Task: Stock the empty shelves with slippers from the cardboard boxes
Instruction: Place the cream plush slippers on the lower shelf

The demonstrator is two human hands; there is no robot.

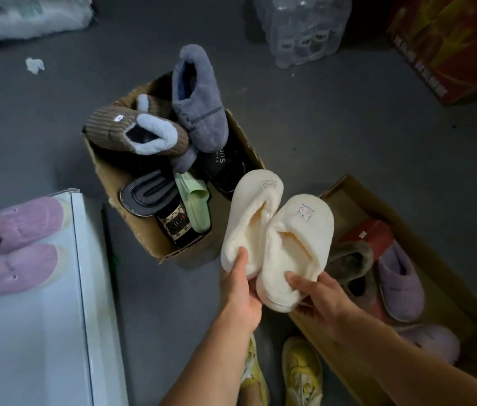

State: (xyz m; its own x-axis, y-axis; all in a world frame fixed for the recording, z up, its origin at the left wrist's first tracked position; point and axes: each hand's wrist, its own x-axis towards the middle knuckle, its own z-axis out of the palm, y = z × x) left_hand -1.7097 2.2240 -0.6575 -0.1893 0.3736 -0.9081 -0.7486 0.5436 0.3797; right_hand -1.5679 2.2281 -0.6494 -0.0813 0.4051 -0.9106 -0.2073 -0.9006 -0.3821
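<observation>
I see a pair of cream plush slippers (275,235) held side by side above the floor (334,136), between two cardboard boxes. Their fleece is soft and rounded, each toe carrying a small embroidered mark too fine to read. My left hand (241,291) grips the heel of the left one, thumb pressed on the fluffy lining; my right hand (313,297) curls round the heel of the other, fingers (297,281) on top.

The nearer open box (132,206) holds a brown ribbed slipper (126,130) with pale fleece cuff, a tall grey plush slipper (199,104), a green moulded slide (196,200) and dark sandals with partly hidden print. The second box (424,259), cut off by my forearm and the frame edge, holds lilac, red and olive furry slippers, heaped and hard to separate.

At left, two mauve ribbed slippers (20,247) lie on a smooth white shelf (55,332). Yellow shoes (301,373) show below. A shrink-wrapped bottle pack (301,27) sits beyond, blurred.
</observation>
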